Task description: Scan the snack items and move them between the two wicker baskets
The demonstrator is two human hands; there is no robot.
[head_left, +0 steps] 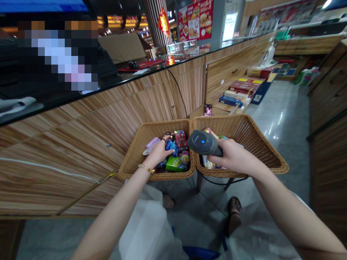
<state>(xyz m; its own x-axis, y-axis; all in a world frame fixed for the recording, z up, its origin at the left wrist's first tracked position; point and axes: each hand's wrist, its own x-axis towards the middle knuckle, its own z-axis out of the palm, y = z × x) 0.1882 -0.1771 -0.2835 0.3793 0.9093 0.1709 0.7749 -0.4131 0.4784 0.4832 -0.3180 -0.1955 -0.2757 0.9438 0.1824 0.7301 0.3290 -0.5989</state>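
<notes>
My right hand (235,156) grips the handle of a dark grey barcode scanner (199,140), with a small blue light on top. The scanner is held over the near-left part of the right wicker basket (255,137); a few packets show beneath it, partly hidden. My left hand (158,153) reaches into the left wicker basket (132,153), thumb and fingers around a small blue packet (172,146). Around it lie a red packet (181,139), a green packet (175,164), a round-topped item (185,157) and a lilac item (152,142).
A wood-fronted counter (151,90) with a dark top runs along the left, close to the baskets. Stacked boxes (244,88) stand beyond them. A black cable (180,90) hangs down the counter. Grey tiled floor (287,108) lies to the right, before dark cabinets (328,119).
</notes>
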